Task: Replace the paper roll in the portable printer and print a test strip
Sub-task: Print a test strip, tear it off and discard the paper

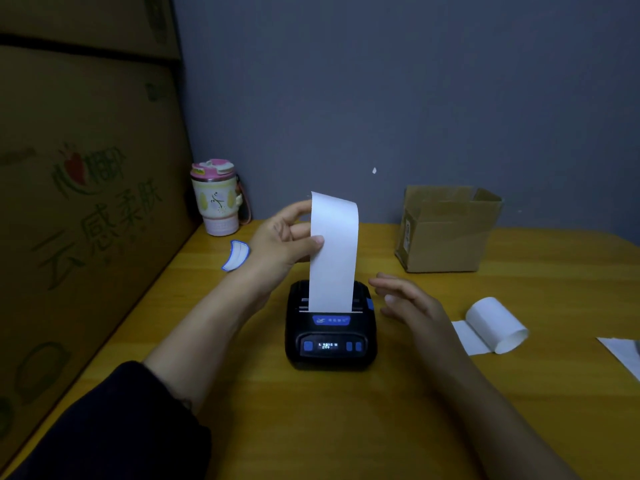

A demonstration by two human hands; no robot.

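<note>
Here, in the head view, a black portable printer (330,327) sits on the yellow wooden table (346,427), its small display lit. A white paper strip (333,254) rises upright from its slot, pinched along the left edge by the left hand (287,237). The right hand (408,303) hovers just right of the printer, fingers spread, holding nothing. 1 loose paper roll (495,323) lies farther right, near a cardboard box (446,230).

Left hand (284,240) pinches paper strip (333,258) rising from printer (330,327).
</note>
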